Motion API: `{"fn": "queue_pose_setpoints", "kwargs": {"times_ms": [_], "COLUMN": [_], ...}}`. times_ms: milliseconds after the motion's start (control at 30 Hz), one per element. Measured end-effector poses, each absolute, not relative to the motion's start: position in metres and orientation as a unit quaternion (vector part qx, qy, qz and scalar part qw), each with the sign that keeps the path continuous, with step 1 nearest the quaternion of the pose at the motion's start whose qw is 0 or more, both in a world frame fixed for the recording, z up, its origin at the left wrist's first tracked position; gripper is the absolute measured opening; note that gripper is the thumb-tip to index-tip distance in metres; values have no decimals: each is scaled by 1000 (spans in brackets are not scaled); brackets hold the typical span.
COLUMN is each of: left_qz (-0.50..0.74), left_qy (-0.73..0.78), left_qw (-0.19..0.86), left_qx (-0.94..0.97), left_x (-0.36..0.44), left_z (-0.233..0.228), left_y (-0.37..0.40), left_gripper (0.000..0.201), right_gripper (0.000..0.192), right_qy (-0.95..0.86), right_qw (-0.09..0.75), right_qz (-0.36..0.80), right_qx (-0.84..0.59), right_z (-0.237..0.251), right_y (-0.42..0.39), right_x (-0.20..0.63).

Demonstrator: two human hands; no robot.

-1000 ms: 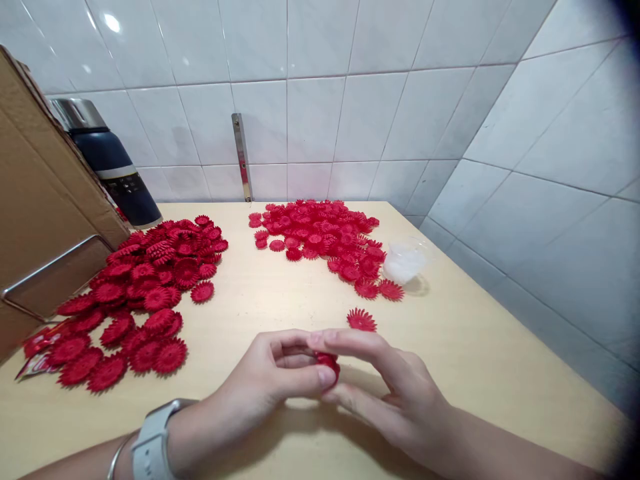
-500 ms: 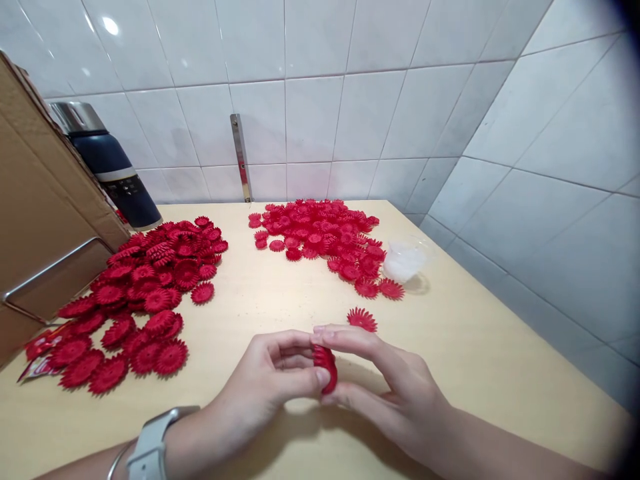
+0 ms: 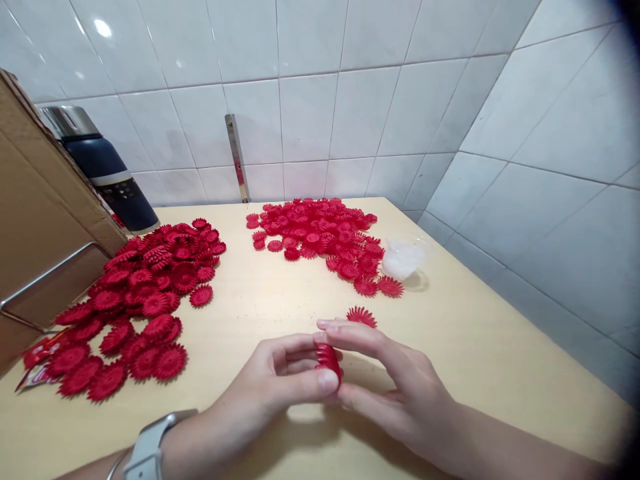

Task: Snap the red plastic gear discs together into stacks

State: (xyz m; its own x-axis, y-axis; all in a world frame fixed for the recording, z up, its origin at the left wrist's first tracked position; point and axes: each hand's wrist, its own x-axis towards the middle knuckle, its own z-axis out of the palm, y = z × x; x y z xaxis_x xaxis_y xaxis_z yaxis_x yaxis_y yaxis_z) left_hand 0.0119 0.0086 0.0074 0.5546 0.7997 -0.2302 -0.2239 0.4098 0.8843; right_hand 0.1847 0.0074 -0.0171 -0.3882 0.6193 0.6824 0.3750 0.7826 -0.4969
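Both hands meet low in the middle of the pale wooden table [image 3: 280,293]. My left hand [image 3: 270,393], with a white watch on the wrist, and my right hand [image 3: 395,393] pinch the same small stack of red toothed plastic flower pieces [image 3: 329,360], held on edge between thumbs and fingertips. One loose red flower piece [image 3: 361,316] lies flat just beyond my right fingertips.
A large heap of red flower pieces [image 3: 145,293] covers the left of the table; a second heap [image 3: 320,237] lies at the back centre. A small clear plastic cup [image 3: 403,259] sits right of it. A dark flask [image 3: 107,177] and a cardboard box [image 3: 40,220] stand at the left. Tiled walls close the back and right.
The red stack has turned more upright between my fingertips and my hands have shifted slightly. The heaps and the loose piece have not moved.
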Motion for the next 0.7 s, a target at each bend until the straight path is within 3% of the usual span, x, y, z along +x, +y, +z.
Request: {"fn": "queue_pose_setpoints", "kwargs": {"times_ms": [133, 300, 700], "left_qz": [314, 312, 306], "left_qy": [316, 326, 365], "left_qw": [773, 766, 771], "left_qx": [452, 458, 423], "left_x": [12, 11, 12], "left_z": [4, 0, 11], "left_y": [9, 7, 4], "left_gripper": [35, 22, 18], "right_gripper": [33, 35, 52], "right_qy": [-823, -829, -866], "right_qw": [474, 473, 396], "right_qz": [140, 123, 124], "right_qx": [-280, -271, -279], "right_z": [-14, -9, -28], "right_y": [7, 4, 4], "right_x": [183, 180, 190]}}
